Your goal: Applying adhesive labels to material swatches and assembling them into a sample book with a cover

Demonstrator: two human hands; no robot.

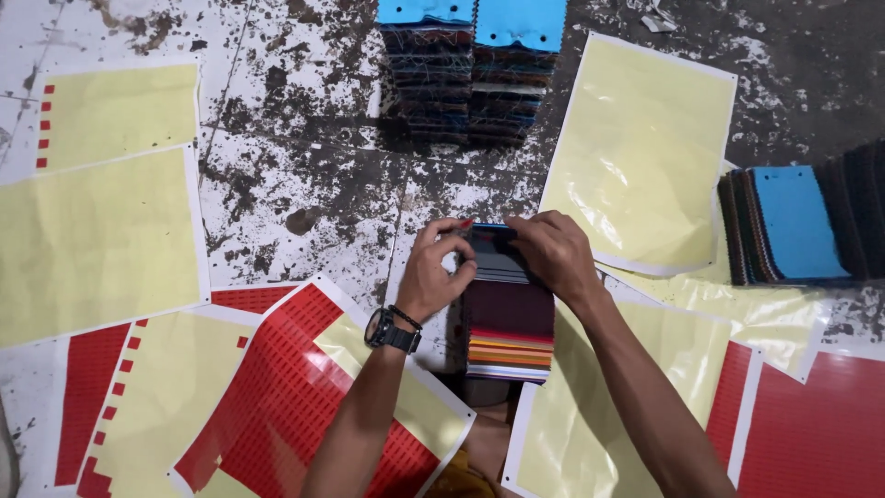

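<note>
Left hand (433,272) fingers (454,242) are curled shut, pinching the far left corner of the fanned fabric swatch stack (509,318). Right hand (553,251) fingers lie bent over the far right corner of the same stack, pressing and gripping its top edge. Both hands touch the stack; the top swatch between them is dark, glossy, with a thin blue edge.

The stack sits in the middle of the view, on the stained grey-white floor (304,175), running toward the person: dark grey on top, then maroon, then thin strips of red, orange, yellow and pale colours at the near end.

Left wrist carries a black watch (392,332) and a dark bead bracelet (404,317).

Just beside the left forearm: a red sheet with rows of small cut-outs (277,406), a pale yellow sheet (415,397) overlapping it. Under the right forearm: another pale yellow glossy sheet (590,433) with a red sheet (820,433) to its right.

Further out:
- far side, centre: two tall swatch piles with blue top pieces (475,65), side by side, touching
- right edge: a leaning row of dark swatches with a blue one facing up (797,221)
- between those: a large yellow sheet (641,148) lying tilted
- left side: more yellow sheets (97,240), white-bordered, one with red squares along its edge
</note>
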